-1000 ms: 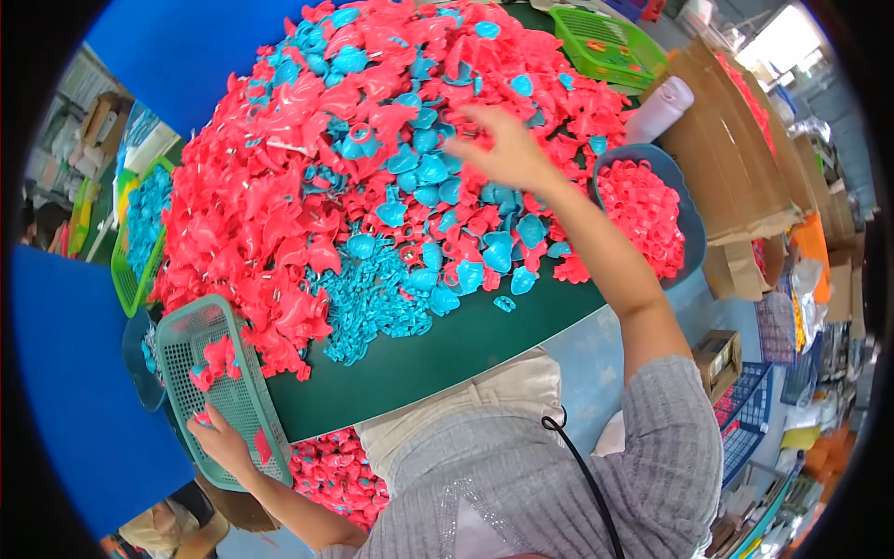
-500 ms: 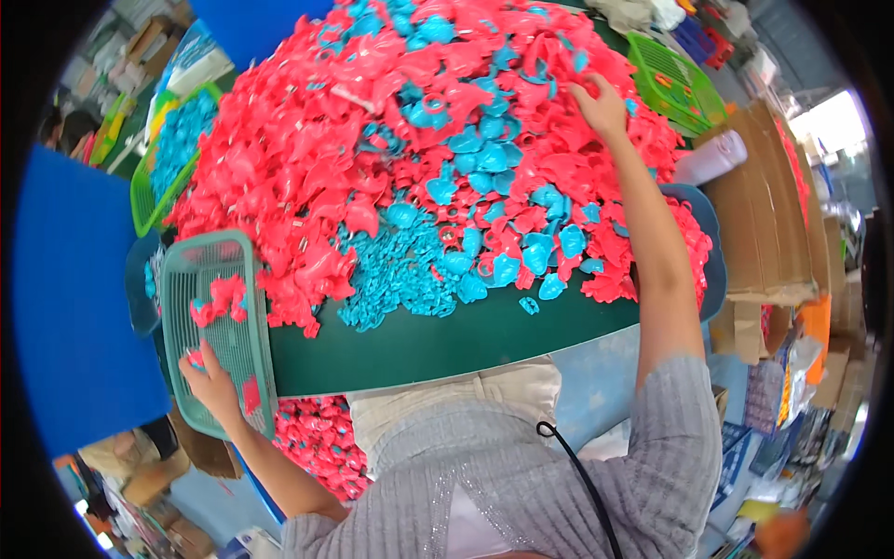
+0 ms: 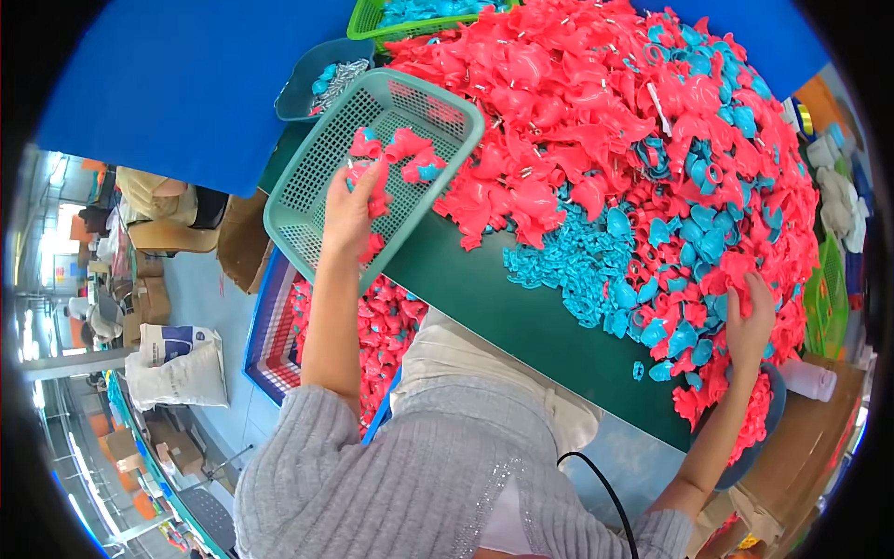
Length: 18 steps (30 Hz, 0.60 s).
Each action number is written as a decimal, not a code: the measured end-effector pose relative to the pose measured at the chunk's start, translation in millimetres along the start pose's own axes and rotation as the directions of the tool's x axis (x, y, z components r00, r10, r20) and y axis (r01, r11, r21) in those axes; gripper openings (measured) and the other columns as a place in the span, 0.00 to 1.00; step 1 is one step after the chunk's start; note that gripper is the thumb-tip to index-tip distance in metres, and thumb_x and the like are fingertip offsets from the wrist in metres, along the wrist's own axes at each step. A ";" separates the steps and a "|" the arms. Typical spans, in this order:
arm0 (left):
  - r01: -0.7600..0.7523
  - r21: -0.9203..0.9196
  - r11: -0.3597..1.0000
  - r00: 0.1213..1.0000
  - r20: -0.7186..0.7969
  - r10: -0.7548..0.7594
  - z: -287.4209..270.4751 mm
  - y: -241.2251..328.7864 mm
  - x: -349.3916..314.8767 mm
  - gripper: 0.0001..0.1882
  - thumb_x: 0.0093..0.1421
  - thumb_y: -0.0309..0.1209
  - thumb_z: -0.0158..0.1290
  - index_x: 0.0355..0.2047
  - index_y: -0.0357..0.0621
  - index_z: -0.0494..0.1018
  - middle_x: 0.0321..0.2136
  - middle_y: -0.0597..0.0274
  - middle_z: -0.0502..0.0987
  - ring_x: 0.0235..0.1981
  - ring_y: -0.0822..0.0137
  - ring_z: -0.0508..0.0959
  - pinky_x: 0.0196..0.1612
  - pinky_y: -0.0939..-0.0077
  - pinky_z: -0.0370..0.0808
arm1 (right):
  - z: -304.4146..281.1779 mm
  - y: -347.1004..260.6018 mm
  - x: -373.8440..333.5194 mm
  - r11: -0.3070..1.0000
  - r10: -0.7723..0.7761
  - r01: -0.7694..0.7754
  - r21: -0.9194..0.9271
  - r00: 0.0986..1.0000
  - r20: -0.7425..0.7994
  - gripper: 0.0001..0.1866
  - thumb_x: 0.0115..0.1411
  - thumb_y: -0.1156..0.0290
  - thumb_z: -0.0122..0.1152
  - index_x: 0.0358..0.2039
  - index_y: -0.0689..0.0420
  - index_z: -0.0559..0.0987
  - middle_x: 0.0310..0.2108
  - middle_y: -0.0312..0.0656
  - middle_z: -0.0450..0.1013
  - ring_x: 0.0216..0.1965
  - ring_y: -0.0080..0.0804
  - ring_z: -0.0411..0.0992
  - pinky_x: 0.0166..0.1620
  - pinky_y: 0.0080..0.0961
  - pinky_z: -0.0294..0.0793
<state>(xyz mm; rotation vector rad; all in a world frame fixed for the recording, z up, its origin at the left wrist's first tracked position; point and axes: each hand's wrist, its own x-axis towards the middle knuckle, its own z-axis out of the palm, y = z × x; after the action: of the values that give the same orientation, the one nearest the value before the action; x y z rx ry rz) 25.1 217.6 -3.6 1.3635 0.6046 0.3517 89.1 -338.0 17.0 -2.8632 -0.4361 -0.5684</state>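
Observation:
My left hand [image 3: 346, 216] is over a grey-green mesh basket [image 3: 312, 191], its fingers closed on a pink plastic part [image 3: 380, 196]. Several more pink parts, some with blue bits, lie in this basket beside the fingertips. My right hand [image 3: 752, 324] reaches to the near right side of a large pile of pink molded parts [image 3: 549, 79]. Its fingers curl around a pink piece [image 3: 738, 270] there. Blue shell-shaped pieces [image 3: 683, 337] lie scattered close to that hand. A heap of small blue parts [image 3: 573, 261] rests on the dark green table [image 3: 466, 284] between my hands.
Beyond the basket stands a dark bowl [image 3: 287, 98] with metal pieces, and a bright green basket [image 3: 365, 20] of blue parts. A crate [image 3: 265, 340] of pink parts sits below the table edge. At right are a pale bottle [image 3: 808, 380] and a cardboard box [image 3: 819, 438].
The view has swung to the left. My right hand has come from the far side of the pile to its near right part. My left hand stays at the mesh basket.

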 end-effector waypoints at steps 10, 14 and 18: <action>-0.291 0.915 0.278 0.893 0.155 0.423 -8.8 -13.5 4.5 0.20 0.58 0.37 0.55 0.45 0.38 0.66 0.34 0.46 0.75 0.38 0.54 0.77 0.41 0.63 0.71 | 11.2 -123.5 -21.4 0.724 0.284 -0.137 0.676 0.952 -0.112 0.14 0.58 0.79 0.57 0.45 0.64 0.75 0.37 0.43 0.76 0.38 0.27 0.74 0.44 0.24 0.72; -0.109 0.994 0.024 0.883 0.085 0.462 32.5 -5.3 -16.9 0.37 0.59 0.44 0.53 0.61 0.38 0.52 0.57 0.29 0.58 0.62 0.39 0.55 0.61 0.53 0.56 | 53.3 -175.2 -15.5 0.751 0.023 -0.022 0.660 1.000 0.007 0.19 0.53 0.74 0.64 0.46 0.64 0.74 0.40 0.47 0.76 0.40 0.35 0.74 0.45 0.27 0.71; -0.691 0.684 0.232 0.623 0.402 0.671 64.7 -10.2 -34.9 0.26 0.60 0.37 0.53 0.56 0.40 0.63 0.53 0.38 0.66 0.60 0.42 0.61 0.60 0.53 0.58 | 96.8 -227.3 25.1 0.781 -0.129 0.123 0.612 0.991 -0.034 0.27 0.49 0.64 0.68 0.48 0.60 0.74 0.47 0.49 0.72 0.47 0.47 0.70 0.49 0.36 0.69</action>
<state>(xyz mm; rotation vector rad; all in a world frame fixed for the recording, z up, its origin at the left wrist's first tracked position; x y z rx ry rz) 34.4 144.0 -0.9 2.5453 0.0250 0.8538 71.5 -95.2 -32.2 -2.2167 -0.6761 -0.3431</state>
